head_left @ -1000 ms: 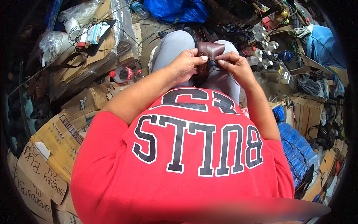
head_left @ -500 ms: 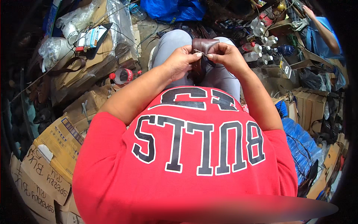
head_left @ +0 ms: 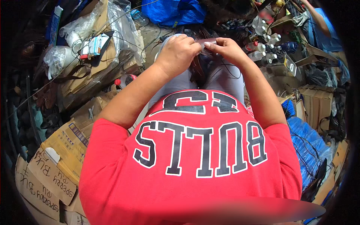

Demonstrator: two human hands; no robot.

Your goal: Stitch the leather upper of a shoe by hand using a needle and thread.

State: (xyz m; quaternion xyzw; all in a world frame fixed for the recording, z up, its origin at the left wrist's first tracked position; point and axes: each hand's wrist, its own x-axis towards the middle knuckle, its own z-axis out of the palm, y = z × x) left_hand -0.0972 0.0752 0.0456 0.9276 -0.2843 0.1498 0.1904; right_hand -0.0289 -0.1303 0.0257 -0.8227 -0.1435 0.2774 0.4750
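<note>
R hand (head_left: 227, 48) pinches the brown leather piece (head_left: 206, 39) btwn thumb & fingers at its right end; L hand (head_left: 179, 52) is curled, back up, at the left end, grip hidden, so can't tell what it clamps. Hands are close but apart, piece in the gap. Its visible upper strip runs L–R, approx. in line w/ both hands, neither clearly nearer; more brown leather (head_left: 197, 67) hangs below, btwn the knees. Thin dark cord (head_left: 234, 77) loops below R hand, over grey trousers (head_left: 221, 84). Further out: clear bottles (head_left: 273, 38) R, blue tarp (head_left: 174, 13) ahead, cardboard (head_left: 56, 180) lower L.
</note>
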